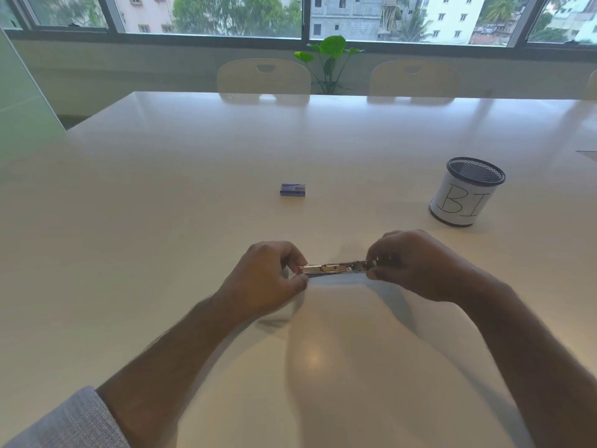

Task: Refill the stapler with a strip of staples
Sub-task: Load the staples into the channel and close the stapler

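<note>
A small metal stapler (334,269) is held level just above the white table (161,205), stretched out lengthwise between both hands. My left hand (268,279) pinches its left end, where a bit of red shows. My right hand (416,265) grips its right end with fingers closed around it. A small blue staple box (292,190) lies on the table beyond the hands, apart from them. No loose staple strip is visible.
A black mesh pen cup (465,192) wrapped in lettered white paper stands at the right. Two pale chairs (263,79) and a green plant (331,59) are behind the table's far edge, under a window.
</note>
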The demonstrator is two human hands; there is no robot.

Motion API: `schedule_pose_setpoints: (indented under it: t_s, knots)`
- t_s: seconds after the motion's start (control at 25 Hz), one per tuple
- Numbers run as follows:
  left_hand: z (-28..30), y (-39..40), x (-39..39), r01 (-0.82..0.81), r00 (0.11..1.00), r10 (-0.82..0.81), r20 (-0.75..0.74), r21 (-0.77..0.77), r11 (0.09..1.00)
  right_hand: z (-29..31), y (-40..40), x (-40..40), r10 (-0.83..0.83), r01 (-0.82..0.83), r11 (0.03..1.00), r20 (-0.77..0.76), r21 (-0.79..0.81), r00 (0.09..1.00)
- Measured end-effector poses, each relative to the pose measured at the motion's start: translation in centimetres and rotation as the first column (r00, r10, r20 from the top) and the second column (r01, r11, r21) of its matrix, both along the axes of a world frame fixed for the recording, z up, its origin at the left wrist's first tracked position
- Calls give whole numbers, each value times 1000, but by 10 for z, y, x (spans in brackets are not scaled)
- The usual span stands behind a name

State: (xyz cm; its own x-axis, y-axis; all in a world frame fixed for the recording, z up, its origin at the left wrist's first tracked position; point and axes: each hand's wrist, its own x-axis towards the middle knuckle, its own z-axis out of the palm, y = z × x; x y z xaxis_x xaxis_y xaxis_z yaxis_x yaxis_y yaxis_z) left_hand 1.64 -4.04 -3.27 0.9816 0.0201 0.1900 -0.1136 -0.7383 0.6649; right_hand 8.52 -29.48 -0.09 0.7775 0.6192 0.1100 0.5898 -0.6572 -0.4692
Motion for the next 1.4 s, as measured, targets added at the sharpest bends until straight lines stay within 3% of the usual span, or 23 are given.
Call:
schedule_pose_setpoints:
  t_s: [0.2, 0.32, 0.44, 0.64, 0.76, 0.88, 1.0, 1.08, 1.16, 1.24, 1.4]
  knots:
    - [2, -4, -2, 2, 997, 8, 82, -121, 993, 5, -2, 0, -58, 66, 983, -53, 174, 997]
    - [4, -6, -1, 3, 988, 26, 151, -191, 982, 8, -2, -2, -3, 39, 953, -120, 302, 993]
    - [5, -9, -1, 19, 989, 23, 148, -279, 960, 8, 3, -3, 73, 40, 850, -191, 525, 979]
    - [8, -16, -5, 19, 1000, -4, 31, -507, 861, -2, 30, -12, 77, 83, 681, -184, 727, 980]
    - [12, -19, -7, 9, 998, -49, -43, -648, 761, -8, 43, -19, 37, 18, 719, -64, 695, 997]
    - [14, -18, -6, -14, 986, -124, -111, -797, 604, -14, 42, -20, -7, -31, 872, 77, 488, 997]
    - [14, -15, -4, -23, 965, -225, -138, -892, 452, -15, 47, -22, -13, -56, 937, 195, 346, 981]
    - [11, -15, -3, 37, 968, -231, -100, -851, 523, -13, 49, -23, -7, -79, 954, 288, 288, 958]
    - [9, -13, -2, 87, 991, -135, -21, -666, 741, -9, 48, -24, 21, -98, 964, 295, 247, 955]
    - [11, -8, -1, 100, 990, -45, 131, -447, 889, -8, 47, -25, 36, -105, 969, 295, 223, 955]
    - [11, -7, 3, 228, 901, -133, 414, -187, 956, -7, 48, -27, 75, -144, 969, 311, 203, 947]
